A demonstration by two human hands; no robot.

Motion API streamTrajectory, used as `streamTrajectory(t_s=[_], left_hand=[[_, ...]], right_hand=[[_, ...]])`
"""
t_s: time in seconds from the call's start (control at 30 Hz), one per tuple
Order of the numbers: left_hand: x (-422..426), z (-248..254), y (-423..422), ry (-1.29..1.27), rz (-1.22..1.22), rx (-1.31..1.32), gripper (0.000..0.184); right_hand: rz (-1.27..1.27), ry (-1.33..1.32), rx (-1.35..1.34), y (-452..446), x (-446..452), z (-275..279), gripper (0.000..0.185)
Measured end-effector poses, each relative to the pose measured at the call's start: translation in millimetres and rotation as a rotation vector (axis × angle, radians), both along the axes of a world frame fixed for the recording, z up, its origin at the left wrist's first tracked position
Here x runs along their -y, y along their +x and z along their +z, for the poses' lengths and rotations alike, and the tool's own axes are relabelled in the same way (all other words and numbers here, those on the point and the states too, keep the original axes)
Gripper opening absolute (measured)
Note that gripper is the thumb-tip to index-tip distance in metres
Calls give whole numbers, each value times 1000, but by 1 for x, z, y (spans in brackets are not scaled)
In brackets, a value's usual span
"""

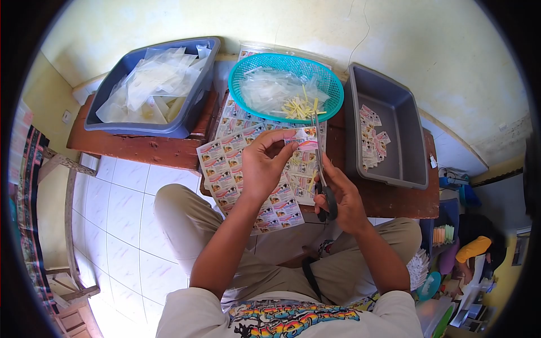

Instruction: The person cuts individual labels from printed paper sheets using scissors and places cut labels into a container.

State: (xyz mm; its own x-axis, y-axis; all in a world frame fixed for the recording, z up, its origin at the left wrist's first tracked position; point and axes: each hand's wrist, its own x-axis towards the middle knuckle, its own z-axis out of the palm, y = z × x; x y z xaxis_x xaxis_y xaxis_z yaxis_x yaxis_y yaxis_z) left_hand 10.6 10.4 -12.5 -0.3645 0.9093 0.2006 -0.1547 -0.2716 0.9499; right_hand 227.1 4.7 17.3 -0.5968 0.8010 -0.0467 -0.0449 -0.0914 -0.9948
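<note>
Pinched between the thumb and fingers of my left hand (262, 166) is a small printed label (307, 134) with a picture and pink lettering. My right hand (348, 201) grips black-handled scissors (331, 205), their blades pointing up along the label's right edge. Whether the blades touch the paper I cannot tell. Below my hands, uncut sheets of printed labels (217, 163) lie over the bench edge and partly over my lap. Just beyond the scissor tips, thin yellow paper strips (301, 107) lie in a teal basket (235, 90).
Clear plastic bags (267, 84) fill much of the basket. A blue-grey tub (191, 112) of translucent bags stands left on the wooden bench (135, 147). At right, a grey bin (403, 107) holds cut labels (372, 141). Another person (476, 248) bends over at far right.
</note>
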Motion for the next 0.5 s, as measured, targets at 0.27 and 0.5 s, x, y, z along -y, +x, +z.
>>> streamTrajectory(t_s=[0.27, 0.5], left_hand=[[0, -2, 0, 8, -4, -3, 27], [0, -1, 0, 7, -9, 2, 27]], right_hand=[[-14, -20, -2, -1, 2, 1, 88], [-22, -5, 6, -2, 2, 2, 88]])
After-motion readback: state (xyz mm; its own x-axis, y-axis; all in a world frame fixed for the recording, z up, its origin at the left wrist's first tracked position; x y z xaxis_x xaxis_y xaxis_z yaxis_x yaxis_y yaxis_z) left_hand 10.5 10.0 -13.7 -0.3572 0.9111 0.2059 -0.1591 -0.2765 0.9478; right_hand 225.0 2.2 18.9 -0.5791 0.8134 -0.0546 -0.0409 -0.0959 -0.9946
